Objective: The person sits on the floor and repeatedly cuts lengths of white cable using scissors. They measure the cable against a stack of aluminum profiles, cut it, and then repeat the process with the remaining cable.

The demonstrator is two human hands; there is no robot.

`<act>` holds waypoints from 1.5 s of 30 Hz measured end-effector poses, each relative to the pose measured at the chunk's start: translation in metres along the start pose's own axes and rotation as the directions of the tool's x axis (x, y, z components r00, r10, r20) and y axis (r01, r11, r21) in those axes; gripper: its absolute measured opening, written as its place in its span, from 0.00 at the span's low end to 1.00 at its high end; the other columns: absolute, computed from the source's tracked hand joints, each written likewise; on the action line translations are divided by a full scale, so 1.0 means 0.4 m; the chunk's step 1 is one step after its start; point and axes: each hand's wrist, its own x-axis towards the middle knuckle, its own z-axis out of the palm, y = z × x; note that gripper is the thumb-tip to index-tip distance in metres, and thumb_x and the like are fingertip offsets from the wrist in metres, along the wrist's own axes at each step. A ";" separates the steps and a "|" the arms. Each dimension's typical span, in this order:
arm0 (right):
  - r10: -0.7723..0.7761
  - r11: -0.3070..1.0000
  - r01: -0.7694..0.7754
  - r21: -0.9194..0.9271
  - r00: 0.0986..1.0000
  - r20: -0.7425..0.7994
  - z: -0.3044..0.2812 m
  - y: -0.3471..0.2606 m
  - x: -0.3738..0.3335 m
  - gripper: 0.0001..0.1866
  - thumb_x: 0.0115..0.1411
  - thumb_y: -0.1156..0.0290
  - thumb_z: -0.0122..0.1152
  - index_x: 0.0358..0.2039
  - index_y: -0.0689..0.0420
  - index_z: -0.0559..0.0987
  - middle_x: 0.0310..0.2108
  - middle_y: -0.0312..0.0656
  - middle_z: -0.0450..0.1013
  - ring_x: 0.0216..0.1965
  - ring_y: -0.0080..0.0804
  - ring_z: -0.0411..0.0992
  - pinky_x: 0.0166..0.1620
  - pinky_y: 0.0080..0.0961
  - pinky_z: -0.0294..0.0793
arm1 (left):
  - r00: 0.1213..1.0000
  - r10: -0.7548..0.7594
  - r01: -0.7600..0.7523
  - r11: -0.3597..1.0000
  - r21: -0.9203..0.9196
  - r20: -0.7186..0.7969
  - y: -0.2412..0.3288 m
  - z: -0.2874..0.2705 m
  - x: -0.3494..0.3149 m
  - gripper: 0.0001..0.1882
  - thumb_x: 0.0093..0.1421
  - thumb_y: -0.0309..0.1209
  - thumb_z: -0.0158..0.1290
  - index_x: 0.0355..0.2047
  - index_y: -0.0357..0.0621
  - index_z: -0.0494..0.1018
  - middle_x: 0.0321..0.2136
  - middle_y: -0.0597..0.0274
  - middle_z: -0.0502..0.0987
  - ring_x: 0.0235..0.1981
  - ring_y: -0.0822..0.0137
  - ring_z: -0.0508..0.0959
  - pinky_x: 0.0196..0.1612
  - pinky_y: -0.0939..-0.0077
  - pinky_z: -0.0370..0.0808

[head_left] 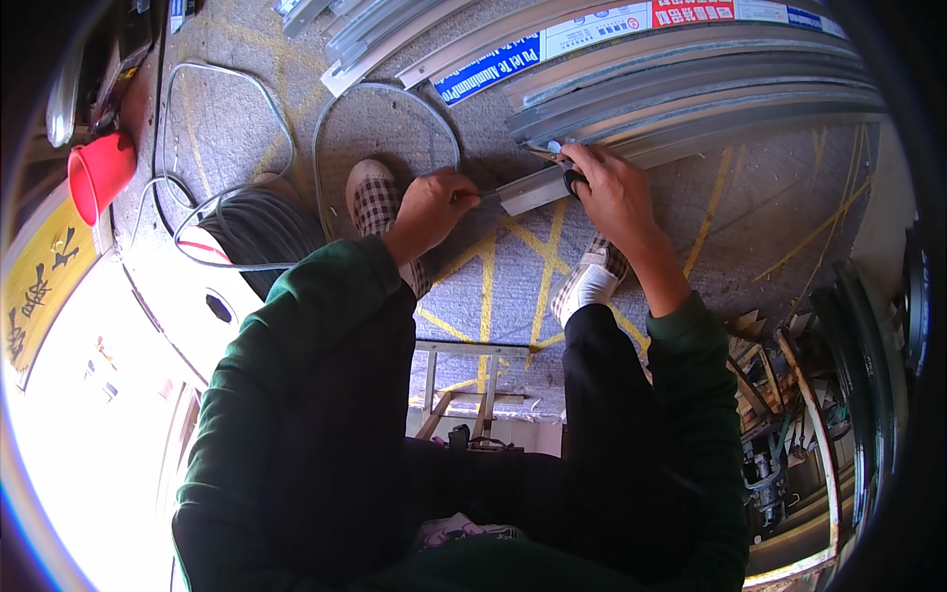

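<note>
My left hand point(434, 209) is closed in a pinch on a thin grey strip point(487, 193), just left of the near end of a silver aluminium profile point(533, 191). The strip's looped length point(318, 148) curves over the floor behind that hand. My right hand point(614, 189) rests over the profile, its fingers wrapped round a pair of scissors point(571, 180) with dark handles. Their blades point left, partly hidden against the metal. A large coil of grey strip point(261, 232) lies on a white-sided spool to my left.
More aluminium profiles point(681, 84) lie stacked ahead, some with printed wrapping. A red bucket point(101, 176) stands at the far left. My checked shoes point(375, 202) flank the work. A metal frame point(473, 349) is between my legs; a rusty rack point(804, 414) stands at right.
</note>
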 end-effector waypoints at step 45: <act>0.207 -0.142 -0.793 0.592 0.561 0.801 0.032 -0.128 -0.057 0.23 0.70 0.51 0.54 0.39 0.63 0.77 0.28 0.45 0.80 0.26 0.26 0.79 0.26 0.17 0.75 | 0.997 0.078 -0.078 0.997 0.000 -0.007 0.018 0.019 0.004 0.07 0.55 0.28 0.62 0.32 0.38 0.80 0.26 0.52 0.79 0.27 0.57 0.82 0.32 0.67 0.78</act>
